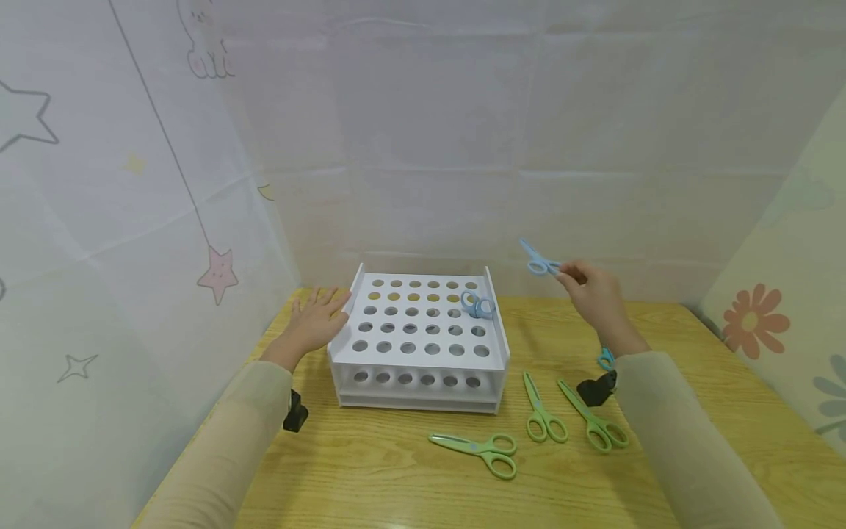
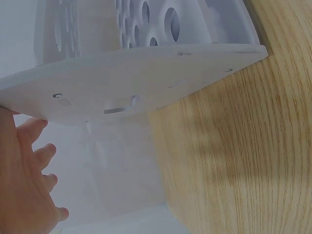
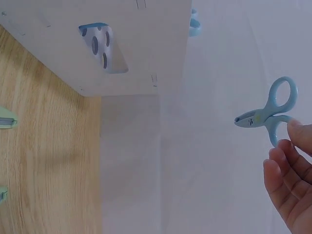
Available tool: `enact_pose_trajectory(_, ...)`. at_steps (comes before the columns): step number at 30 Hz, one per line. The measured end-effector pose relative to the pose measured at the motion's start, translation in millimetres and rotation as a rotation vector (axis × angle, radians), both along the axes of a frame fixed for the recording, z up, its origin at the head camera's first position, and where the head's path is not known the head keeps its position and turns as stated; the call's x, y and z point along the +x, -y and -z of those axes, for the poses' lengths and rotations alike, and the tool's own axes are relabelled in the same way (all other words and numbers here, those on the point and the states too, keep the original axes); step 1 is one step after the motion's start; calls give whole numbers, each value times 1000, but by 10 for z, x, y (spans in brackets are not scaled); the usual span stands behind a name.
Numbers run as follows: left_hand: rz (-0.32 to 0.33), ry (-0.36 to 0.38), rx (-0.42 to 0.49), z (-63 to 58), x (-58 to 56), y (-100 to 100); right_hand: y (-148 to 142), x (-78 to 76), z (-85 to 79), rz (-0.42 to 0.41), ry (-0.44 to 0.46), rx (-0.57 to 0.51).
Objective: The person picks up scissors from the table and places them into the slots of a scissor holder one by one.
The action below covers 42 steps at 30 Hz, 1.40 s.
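Note:
My right hand point(image 1: 593, 295) pinches one handle loop of light blue scissors point(image 1: 540, 263), held in the air to the right of the white rack. In the right wrist view the scissors point(image 3: 263, 116) show their loops slightly spread. My left hand point(image 1: 313, 319) rests its fingers against the left side panel of the white holed rack point(image 1: 410, 358); in the left wrist view its fingers point(image 2: 44, 156) are spread beside that panel. Another pair of blue scissors point(image 1: 477, 304) stands in a hole at the rack's right side, handles up.
Green scissors point(image 1: 485, 448) lie in front of the rack. Two more green pairs, one nearer point(image 1: 543, 419) and one farther right point(image 1: 598, 426), lie right of it. A blue handle point(image 1: 605, 358) shows partly behind the right wrist. A pale curtain point(image 1: 423, 147) hangs behind the wooden table point(image 1: 370, 470).

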State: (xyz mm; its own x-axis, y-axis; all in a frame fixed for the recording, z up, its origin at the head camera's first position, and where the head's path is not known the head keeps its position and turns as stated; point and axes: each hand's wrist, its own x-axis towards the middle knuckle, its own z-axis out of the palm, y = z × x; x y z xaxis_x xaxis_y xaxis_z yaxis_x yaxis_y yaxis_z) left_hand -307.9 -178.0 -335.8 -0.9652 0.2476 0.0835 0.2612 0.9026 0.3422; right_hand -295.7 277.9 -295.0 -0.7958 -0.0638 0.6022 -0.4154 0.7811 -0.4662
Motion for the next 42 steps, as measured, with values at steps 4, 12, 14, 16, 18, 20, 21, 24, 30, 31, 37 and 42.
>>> enact_pose_trajectory(4,-1,2,-5,3,-6,0,49,18,-44,-16,-6,-13)
enact_pose_trajectory(12,5,-2,8,-3,-1,3,142,78,-127,-43,-32,-38)
enact_pose_trajectory(14,5,-4,8,-5,1,3,163,85,-144,-47,-44,-36)
enact_pose_trajectory(16,5,-3,7,-6,2,3,181,85,-155,-51,-50,-36)
enact_pose_trajectory(18,6,-2,7,-4,2,5,200,88,-168,-59,-55,-40)
enact_pose_trajectory(20,8,-4,8,0,1,7,219,94,-181,-70,-62,-46)
enact_pose_trajectory(21,8,-4,10,3,0,9,231,96,-189,-74,-63,-48)
enact_pose_trajectory(24,8,-5,8,11,-5,12,263,117,-214,-79,-67,-50)
enact_pose_trajectory(30,7,-4,5,18,-11,13,310,151,-258,-86,-72,-53)
enact_pose_trajectory(31,7,-4,5,18,-11,13,315,155,-264,-91,-75,-54)
enact_pose_trajectory(37,7,-6,2,17,-9,12,350,180,-297,-122,-81,-64)
enact_pose_trajectory(42,8,-1,3,12,-6,13,376,192,-319,-139,-86,-67)
